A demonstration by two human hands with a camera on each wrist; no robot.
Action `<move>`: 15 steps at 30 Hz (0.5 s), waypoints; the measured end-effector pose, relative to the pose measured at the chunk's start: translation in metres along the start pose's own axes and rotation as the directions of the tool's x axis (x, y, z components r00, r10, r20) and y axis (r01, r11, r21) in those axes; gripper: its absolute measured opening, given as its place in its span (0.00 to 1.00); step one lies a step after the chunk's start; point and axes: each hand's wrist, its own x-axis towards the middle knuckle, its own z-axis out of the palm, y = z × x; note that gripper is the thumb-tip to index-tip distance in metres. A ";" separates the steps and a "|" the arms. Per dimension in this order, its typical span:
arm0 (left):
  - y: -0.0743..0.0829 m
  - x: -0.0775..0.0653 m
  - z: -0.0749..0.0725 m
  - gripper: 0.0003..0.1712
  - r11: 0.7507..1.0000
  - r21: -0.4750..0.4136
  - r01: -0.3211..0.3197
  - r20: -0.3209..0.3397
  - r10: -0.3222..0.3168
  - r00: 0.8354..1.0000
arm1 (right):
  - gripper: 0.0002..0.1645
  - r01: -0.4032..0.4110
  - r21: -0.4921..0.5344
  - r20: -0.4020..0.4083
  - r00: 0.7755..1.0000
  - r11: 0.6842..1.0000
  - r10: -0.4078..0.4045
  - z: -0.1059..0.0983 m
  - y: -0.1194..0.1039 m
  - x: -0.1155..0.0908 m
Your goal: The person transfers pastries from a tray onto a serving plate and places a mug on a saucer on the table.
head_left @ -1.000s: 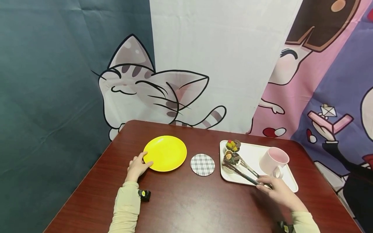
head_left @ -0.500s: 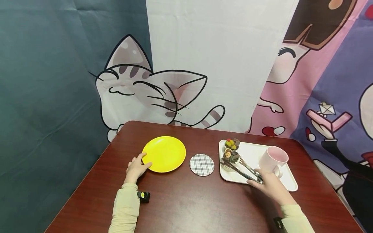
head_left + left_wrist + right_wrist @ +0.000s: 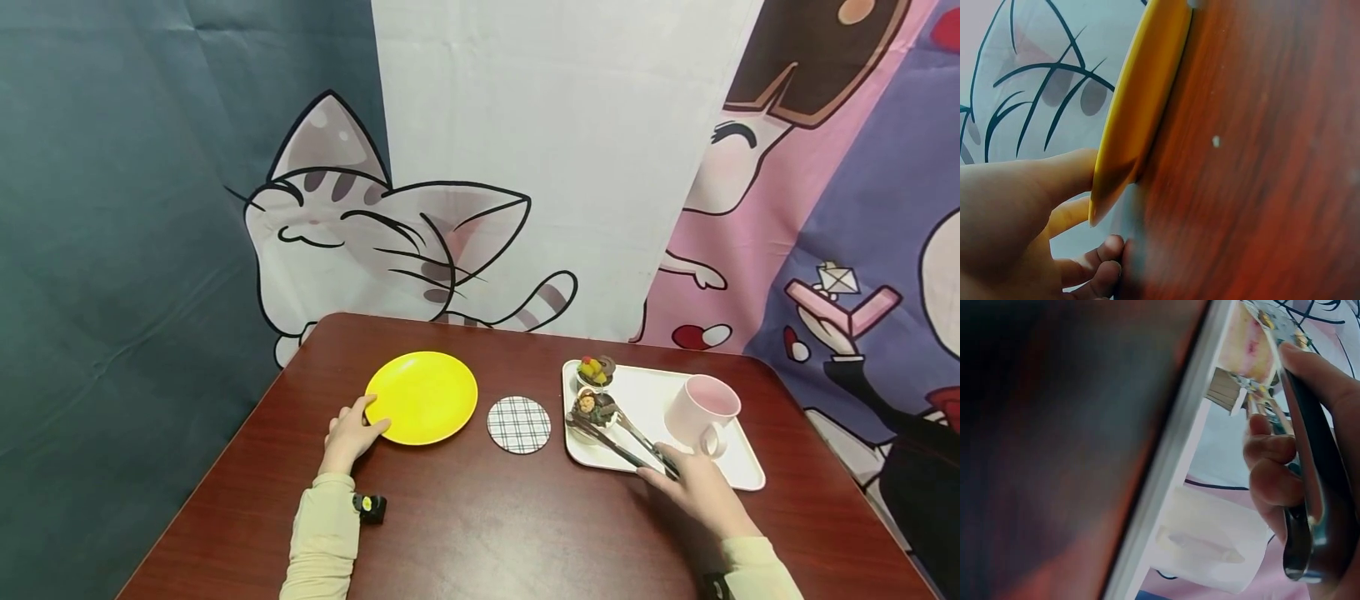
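Observation:
My left hand (image 3: 347, 437) pinches the near-left rim of a round yellow plate (image 3: 423, 397), which lies on the table. In the left wrist view the thumb lies on the plate's (image 3: 1141, 94) rim, with a finger under it. My right hand (image 3: 701, 492) grips metal tongs with dark handles (image 3: 611, 446) over the white tray (image 3: 641, 392). The spread tong tips stand on either side of a chocolate-topped cupcake (image 3: 596, 406) at the tray's left end. A second cupcake with fruit on top (image 3: 595, 372) sits right behind it. The right wrist view shows fingers curled round the tongs (image 3: 1316, 444).
A pink-white mug (image 3: 697, 408) stands on the tray's right side, its handle close to my right hand. Between plate and tray lies a round checked coaster (image 3: 519, 425). The brown table (image 3: 480, 517) ends at a printed cloth backdrop (image 3: 487, 125).
My right hand has shifted its grip along the tong handles, and the tong tips now sit around the front cupcake. The left hand stays on the plate rim; the view shifts slightly.

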 end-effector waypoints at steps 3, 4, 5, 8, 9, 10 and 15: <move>0.000 0.000 0.001 0.38 1.000 0.002 0.000 0.002 0.000 1.000 | 0.14 0.018 -0.009 -0.032 0.999 1.000 -0.018 0.003 0.001 -0.005; 0.000 0.000 0.001 0.38 1.000 0.003 0.000 0.004 0.000 1.000 | 0.14 0.024 -0.010 -0.044 0.999 1.000 -0.024 0.003 0.002 -0.006; 0.001 0.000 0.001 0.38 1.000 0.004 0.001 0.006 -0.001 1.000 | 0.15 0.029 -0.012 -0.055 0.998 1.000 -0.029 0.003 0.002 -0.007; 0.002 0.000 0.000 0.38 1.000 0.001 0.001 0.005 -0.001 1.000 | 0.16 0.036 -0.006 -0.076 0.996 0.999 -0.036 0.001 0.002 -0.008; 0.002 -0.001 0.000 0.38 1.000 -0.001 0.002 0.005 -0.002 1.000 | 0.16 0.037 -0.005 -0.079 0.996 0.999 -0.038 0.001 0.002 -0.008; 0.002 -0.001 -0.001 0.38 1.000 -0.003 0.001 0.004 -0.001 1.000 | 0.16 0.038 -0.004 -0.078 0.996 0.999 -0.038 0.000 0.002 -0.008; 0.001 -0.001 -0.001 0.38 1.000 -0.006 -0.001 0.004 0.001 1.000 | 0.16 0.043 -0.011 -0.066 0.997 0.999 -0.043 -0.002 0.002 -0.006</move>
